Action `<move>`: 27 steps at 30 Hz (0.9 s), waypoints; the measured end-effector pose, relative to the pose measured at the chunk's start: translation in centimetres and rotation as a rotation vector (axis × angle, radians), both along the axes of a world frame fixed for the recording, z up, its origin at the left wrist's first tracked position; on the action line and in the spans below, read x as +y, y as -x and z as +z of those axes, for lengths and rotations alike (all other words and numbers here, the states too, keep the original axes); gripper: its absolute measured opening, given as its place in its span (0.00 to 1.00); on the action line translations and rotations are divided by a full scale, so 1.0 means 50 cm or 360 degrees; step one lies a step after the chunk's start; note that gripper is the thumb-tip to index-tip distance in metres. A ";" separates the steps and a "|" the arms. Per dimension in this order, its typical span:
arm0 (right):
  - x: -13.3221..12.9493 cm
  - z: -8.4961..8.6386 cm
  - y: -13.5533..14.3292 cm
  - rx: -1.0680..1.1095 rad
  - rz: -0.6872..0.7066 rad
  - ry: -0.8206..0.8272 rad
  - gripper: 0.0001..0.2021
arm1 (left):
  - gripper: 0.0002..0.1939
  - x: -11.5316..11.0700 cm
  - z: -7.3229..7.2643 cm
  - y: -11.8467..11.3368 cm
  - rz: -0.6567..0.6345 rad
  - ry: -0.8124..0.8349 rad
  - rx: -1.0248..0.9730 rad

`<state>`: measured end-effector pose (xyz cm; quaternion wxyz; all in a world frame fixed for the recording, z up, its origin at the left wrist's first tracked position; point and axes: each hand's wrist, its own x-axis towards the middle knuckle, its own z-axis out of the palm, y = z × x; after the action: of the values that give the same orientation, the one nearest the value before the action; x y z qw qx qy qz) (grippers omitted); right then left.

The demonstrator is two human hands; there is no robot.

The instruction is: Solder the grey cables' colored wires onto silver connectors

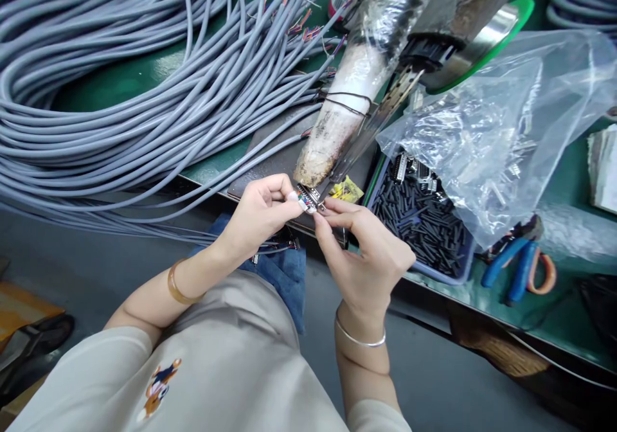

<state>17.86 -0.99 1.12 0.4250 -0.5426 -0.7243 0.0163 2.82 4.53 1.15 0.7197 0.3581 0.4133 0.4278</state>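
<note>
A small multi-pin metal connector (314, 195) with short coloured wires (303, 198) at its pins is between my hands at the bench edge. My left hand (267, 210) is closed, thumb and forefinger pinching the wire side. My right hand (364, 242) is closed too, its fingertips pinching the connector's near right end. Just beyond them are the tip of a white, stained, plastic-wrapped support (332, 123) and a slotted metal tube like a soldering iron (369, 130). My fingers hide part of the connector and wires.
Many grey cables (144, 123) with stripped ends cover the left side. A blue tray (463, 271) holds black sleeves (414, 220) and connectors, partly under a clear plastic bag (501, 123). Blue-handled pliers (518, 265) and a green-rimmed spool (491, 43) are to the right.
</note>
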 end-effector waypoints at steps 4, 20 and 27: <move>-0.005 -0.003 -0.002 -0.0083 0.0010 -0.0055 0.08 | 0.13 -0.004 -0.006 0.000 -0.0033 -0.0043 -0.0007; -0.048 -0.028 -0.008 -0.0078 -0.0190 -0.0099 0.08 | 0.01 -0.079 -0.054 0.017 0.0107 -0.1080 0.0583; -0.079 -0.034 -0.013 0.0126 -0.0335 -0.0221 0.02 | 0.07 -0.088 -0.047 0.029 -0.0030 -0.0613 0.0444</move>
<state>18.51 -4.94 -0.56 0.4892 -0.5839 -0.6454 -0.0571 1.38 0.14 -1.18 0.5780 0.5482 0.4162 0.4384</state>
